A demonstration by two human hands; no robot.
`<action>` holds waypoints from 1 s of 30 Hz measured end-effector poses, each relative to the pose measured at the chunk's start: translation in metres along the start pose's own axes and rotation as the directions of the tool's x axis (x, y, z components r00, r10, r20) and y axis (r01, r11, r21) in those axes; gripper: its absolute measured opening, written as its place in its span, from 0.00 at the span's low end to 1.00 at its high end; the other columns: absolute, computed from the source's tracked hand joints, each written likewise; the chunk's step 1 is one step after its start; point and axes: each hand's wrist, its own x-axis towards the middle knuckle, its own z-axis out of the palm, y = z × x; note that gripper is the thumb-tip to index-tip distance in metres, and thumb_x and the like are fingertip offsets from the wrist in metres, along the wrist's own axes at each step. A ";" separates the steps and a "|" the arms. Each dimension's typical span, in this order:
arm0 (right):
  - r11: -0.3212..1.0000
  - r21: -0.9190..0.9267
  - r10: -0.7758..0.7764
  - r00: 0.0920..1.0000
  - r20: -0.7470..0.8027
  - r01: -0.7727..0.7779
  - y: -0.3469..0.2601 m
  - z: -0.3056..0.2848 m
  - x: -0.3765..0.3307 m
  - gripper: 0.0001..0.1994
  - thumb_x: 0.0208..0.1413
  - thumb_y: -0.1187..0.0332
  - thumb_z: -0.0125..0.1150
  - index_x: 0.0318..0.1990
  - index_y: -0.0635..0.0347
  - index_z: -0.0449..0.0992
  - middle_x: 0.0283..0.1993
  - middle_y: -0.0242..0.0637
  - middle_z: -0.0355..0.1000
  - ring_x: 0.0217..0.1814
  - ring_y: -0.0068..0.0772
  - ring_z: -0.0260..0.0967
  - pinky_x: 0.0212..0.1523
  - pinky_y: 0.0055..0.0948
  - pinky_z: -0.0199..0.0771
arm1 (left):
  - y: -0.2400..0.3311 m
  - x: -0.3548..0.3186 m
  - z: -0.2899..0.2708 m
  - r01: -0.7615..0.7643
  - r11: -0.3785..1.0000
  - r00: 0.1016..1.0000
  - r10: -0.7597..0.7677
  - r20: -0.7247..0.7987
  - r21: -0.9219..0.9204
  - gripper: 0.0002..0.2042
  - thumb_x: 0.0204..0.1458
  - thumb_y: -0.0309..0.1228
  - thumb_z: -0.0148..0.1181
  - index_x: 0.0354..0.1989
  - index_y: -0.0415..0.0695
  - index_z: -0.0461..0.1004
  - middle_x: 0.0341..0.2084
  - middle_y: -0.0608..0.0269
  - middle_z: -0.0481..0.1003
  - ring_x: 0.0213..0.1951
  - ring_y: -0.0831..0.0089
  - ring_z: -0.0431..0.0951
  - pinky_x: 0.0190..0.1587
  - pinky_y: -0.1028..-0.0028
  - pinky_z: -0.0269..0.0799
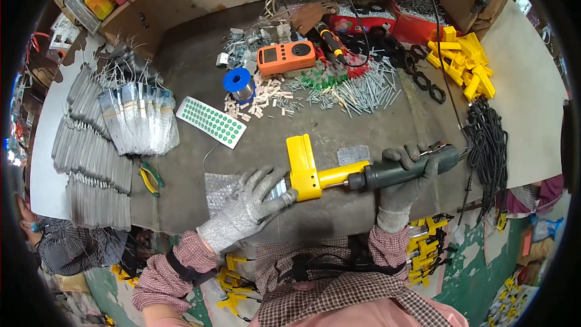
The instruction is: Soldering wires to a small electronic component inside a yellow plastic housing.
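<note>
At the bench's near edge, your left hand (245, 203) clamps the yellow part (304, 168); your right hand (407, 175) grips the driver (399, 171). Bare bench (363, 130) lies just beyond, before the screws (363, 92).

Both gloved hands lay low near the body: left hand (245, 206) cupped, fingers spread; right hand (407, 177) fisted, farther right.

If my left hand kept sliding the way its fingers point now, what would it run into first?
The left hand points right and slightly up, with its fingertips already at the yellow plastic part. That part comes first, and the dark grey power tool lies beyond it.
</note>
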 end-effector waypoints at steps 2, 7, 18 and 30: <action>1.000 -0.010 0.002 1.000 0.000 -0.002 0.001 0.000 -0.004 0.15 0.63 0.56 0.64 0.51 0.50 0.72 0.36 0.28 0.68 0.33 0.21 0.67 0.51 0.38 0.70 | 0.003 -0.002 -0.001 0.002 0.999 1.000 -0.003 0.025 0.054 0.27 0.54 0.34 0.64 0.64 0.63 0.70 0.65 0.43 0.64 0.65 0.41 0.67 0.64 0.41 0.64; 1.000 -0.027 0.015 1.000 0.016 -0.015 0.004 0.003 -0.001 0.15 0.62 0.56 0.65 0.50 0.49 0.72 0.36 0.27 0.68 0.33 0.20 0.66 0.50 0.37 0.70 | 0.007 -0.002 0.002 0.009 0.994 0.999 -0.013 0.034 0.106 0.27 0.50 0.30 0.65 0.62 0.57 0.70 0.64 0.40 0.65 0.62 0.39 0.69 0.63 0.40 0.64; 0.989 -0.150 -0.033 0.982 -0.187 0.004 0.017 0.012 -0.010 0.17 0.63 0.48 0.62 0.45 0.47 0.69 0.34 0.23 0.64 0.33 0.18 0.64 0.49 0.36 0.72 | 0.012 -0.001 0.001 -0.013 1.000 1.000 0.013 0.003 0.004 0.34 0.42 0.27 0.67 0.63 0.54 0.69 0.66 0.36 0.61 0.61 0.37 0.67 0.59 0.40 0.63; 0.995 -0.092 -0.037 0.991 -0.127 0.026 0.019 0.019 -0.007 0.18 0.63 0.51 0.64 0.51 0.48 0.70 0.38 0.25 0.68 0.35 0.19 0.66 0.51 0.35 0.72 | 0.012 0.007 0.004 -0.007 0.999 0.999 0.009 -0.032 0.050 0.28 0.45 0.30 0.68 0.59 0.52 0.72 0.65 0.41 0.64 0.60 0.41 0.67 0.59 0.41 0.64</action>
